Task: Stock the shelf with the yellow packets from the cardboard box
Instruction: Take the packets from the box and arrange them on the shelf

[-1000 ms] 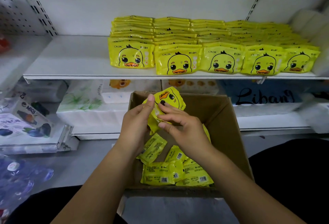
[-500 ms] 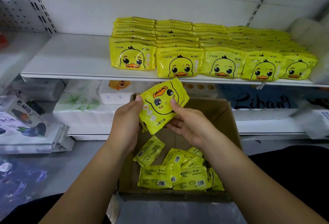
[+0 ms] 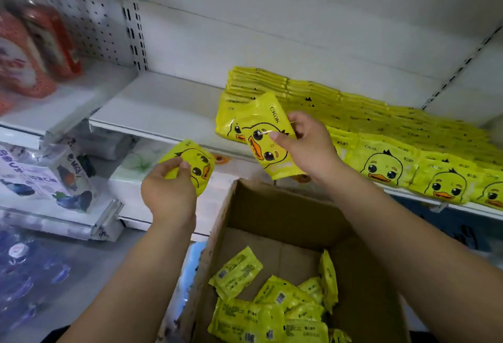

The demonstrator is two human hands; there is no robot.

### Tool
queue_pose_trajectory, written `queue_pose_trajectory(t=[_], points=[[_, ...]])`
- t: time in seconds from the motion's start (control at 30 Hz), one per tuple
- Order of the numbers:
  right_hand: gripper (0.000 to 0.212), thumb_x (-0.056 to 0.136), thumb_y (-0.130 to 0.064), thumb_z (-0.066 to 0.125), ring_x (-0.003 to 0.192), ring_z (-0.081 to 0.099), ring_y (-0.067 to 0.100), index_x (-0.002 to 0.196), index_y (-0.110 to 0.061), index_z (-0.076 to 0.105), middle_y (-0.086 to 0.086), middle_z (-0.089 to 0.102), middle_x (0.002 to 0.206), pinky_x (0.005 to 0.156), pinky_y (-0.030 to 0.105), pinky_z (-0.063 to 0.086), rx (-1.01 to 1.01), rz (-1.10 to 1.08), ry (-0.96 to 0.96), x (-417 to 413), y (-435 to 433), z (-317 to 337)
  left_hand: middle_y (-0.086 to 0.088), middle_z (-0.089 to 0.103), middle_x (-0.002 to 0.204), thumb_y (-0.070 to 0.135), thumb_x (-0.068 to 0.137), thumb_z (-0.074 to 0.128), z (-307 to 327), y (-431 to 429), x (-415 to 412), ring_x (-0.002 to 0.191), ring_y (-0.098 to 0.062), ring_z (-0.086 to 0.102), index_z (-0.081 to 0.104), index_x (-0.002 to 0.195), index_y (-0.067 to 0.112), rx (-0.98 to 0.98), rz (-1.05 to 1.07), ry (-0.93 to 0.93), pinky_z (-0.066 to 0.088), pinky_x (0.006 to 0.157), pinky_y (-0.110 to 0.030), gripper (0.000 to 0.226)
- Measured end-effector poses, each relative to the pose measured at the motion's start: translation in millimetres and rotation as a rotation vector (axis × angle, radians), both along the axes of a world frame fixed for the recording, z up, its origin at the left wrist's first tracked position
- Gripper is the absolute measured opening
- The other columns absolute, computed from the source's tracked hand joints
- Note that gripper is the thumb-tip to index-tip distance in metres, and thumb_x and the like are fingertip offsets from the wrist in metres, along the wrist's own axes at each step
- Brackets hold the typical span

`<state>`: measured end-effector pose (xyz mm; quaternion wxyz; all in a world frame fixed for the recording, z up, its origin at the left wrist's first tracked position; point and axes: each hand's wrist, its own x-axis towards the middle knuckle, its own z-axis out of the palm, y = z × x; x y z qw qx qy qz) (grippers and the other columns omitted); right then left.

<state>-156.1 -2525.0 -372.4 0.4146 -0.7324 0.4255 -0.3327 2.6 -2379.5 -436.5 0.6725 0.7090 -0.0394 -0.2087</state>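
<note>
My left hand [image 3: 168,193] grips a yellow duck-print packet [image 3: 196,164] below the front lip of the white shelf [image 3: 163,105]. My right hand [image 3: 307,144] holds a second yellow packet [image 3: 261,135], tilted, in front of the leftmost stack of yellow packets [image 3: 255,86] on the shelf. Rows of the same packets [image 3: 386,163] fill the shelf's right side. The open cardboard box [image 3: 275,209] sits below my arms, with several packets [image 3: 261,307] lying face down on its bottom.
The shelf's left half is bare white. Red-and-white packaged goods [image 3: 30,51] sit on the upper left shelf against pegboard. Boxed goods [image 3: 70,174] and white tissue packs [image 3: 141,176] line the lower shelves. Blue-wrapped items [image 3: 24,269] lie at bottom left.
The packets held together over the box have been split, one in each hand. Both hands rose toward the shelf, the right one reaching the leftmost stack. The view swung left and up.
</note>
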Motion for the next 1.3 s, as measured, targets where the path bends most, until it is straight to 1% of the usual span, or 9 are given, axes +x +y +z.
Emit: queue_pose_trajectory(t=[0.07, 0.2, 0.4, 0.57, 0.7, 0.87, 1.07, 1.2, 1.3], points=[[0.031, 0.084, -0.012, 0.078, 0.104, 0.069, 0.020, 0.108, -0.024, 0.062, 0.003, 0.073, 0.109, 0.095, 0.046, 0.053, -0.092, 0.089, 0.095, 20.8, -21.7, 4.0, -0.007, 0.072, 0.105, 0.020, 0.095, 0.070, 0.9, -3.9, 8.0, 0.103, -0.028, 0.070, 0.071, 0.095, 0.028, -0.068, 0.047, 0.062, 0.058, 0.096, -0.047, 0.008], [0.043, 0.085, -0.015, 0.079, 0.116, 0.055, 0.008, 0.123, -0.019, 0.059, -0.005, 0.061, 0.118, 0.091, 0.022, 0.041, -0.247, 0.215, 0.343, 58.0, -53.5, 8.6, -0.005, 0.072, 0.106, 0.019, 0.096, 0.070, 6.8, -10.7, 12.9, 0.104, -0.026, 0.070, 0.069, 0.085, 0.034, -0.151, 0.090, 0.083, 0.057, 0.097, -0.048, 0.018], [0.048, 0.086, -0.024, 0.077, 0.123, 0.053, 0.026, 0.131, -0.018, 0.061, 0.005, 0.060, 0.130, 0.096, 0.035, 0.046, -0.542, 0.325, 0.748, 89.7, -85.4, -9.6, -0.001, 0.072, 0.103, 0.018, 0.096, 0.070, 6.3, -18.1, 19.9, 0.105, -0.026, 0.069, 0.069, 0.084, 0.034, -0.193, 0.155, 0.128, 0.057, 0.097, -0.046, 0.020], [0.075, 0.070, -0.036, 0.087, 0.118, 0.051, 0.034, 0.135, -0.014, 0.058, 0.007, 0.056, 0.134, 0.091, 0.046, 0.046, -0.868, 0.313, 0.730, 74.8, -75.4, -32.3, 0.001, 0.072, 0.097, 0.018, 0.097, 0.069, 3.4, -22.8, 24.0, 0.091, -0.023, 0.066, 0.069, 0.083, 0.033, -0.219, 0.139, 0.165, 0.058, 0.092, -0.043, 0.020], [0.080, 0.067, -0.038, 0.089, 0.117, 0.051, 0.033, 0.137, -0.018, 0.057, 0.008, 0.056, 0.133, 0.088, 0.043, 0.041, -0.987, 0.236, 0.787, 65.7, -76.2, -45.4, 0.005, 0.071, 0.099, 0.017, 0.097, 0.069, 2.6, -24.1, 26.4, 0.101, -0.022, 0.070, 0.069, 0.084, 0.033, -0.231, 0.137, 0.163, 0.059, 0.093, -0.041, 0.020], [0.076, 0.067, -0.038, 0.088, 0.119, 0.049, 0.032, 0.135, -0.024, 0.058, 0.007, 0.055, 0.133, 0.090, 0.042, 0.037, -0.930, 0.148, 0.789, 72.0, -72.3, -49.9, -0.009, 0.073, 0.111, 0.019, 0.097, 0.069, 1.3, -17.7, 23.1, 0.086, -0.021, 0.060, 0.070, 0.085, 0.034, -0.225, 0.100, 0.135, 0.057, 0.088, -0.041, 0.019], [0.045, 0.090, -0.034, 0.071, 0.120, 0.048, 0.024, 0.130, -0.016, 0.061, 0.005, 0.056, 0.132, 0.096, 0.035, 0.038, -0.697, 0.127, 0.339, 50.2, -37.8, -33.1, -0.001, 0.076, 0.110, 0.018, 0.096, 0.072, 8.4, 1.2, 10.5, 0.099, -0.022, 0.073, 0.077, 0.089, 0.033, -0.334, -0.016, 0.148, 0.061, 0.087, -0.044, 0.018], [0.026, 0.100, -0.035, 0.058, 0.096, 0.059, -0.006, 0.119, -0.018, 0.065, -0.005, 0.066, 0.115, 0.084, 0.016, 0.045, -0.103, 0.015, 0.028, 13.8, 13.9, -13.7, -0.009, 0.077, 0.112, 0.007, 0.094, 0.070, 10.2, 21.8, -19.6, 0.102, -0.030, 0.075, 0.076, 0.100, 0.023, -0.397, -0.314, 0.208, 0.061, 0.088, -0.048, 0.019], [0.024, 0.099, -0.048, 0.054, 0.103, 0.065, 0.009, 0.101, -0.029, 0.068, -0.011, 0.071, 0.106, 0.089, 0.032, 0.049, 0.277, -0.030, -0.019, -25.3, 41.0, -15.4, -0.011, 0.076, 0.112, -0.001, 0.092, 0.067, 14.4, 36.0, -42.6, 0.095, -0.030, 0.076, 0.067, 0.111, 0.020, -0.395, -0.545, 0.231, 0.064, 0.077, -0.046, 0.028]])
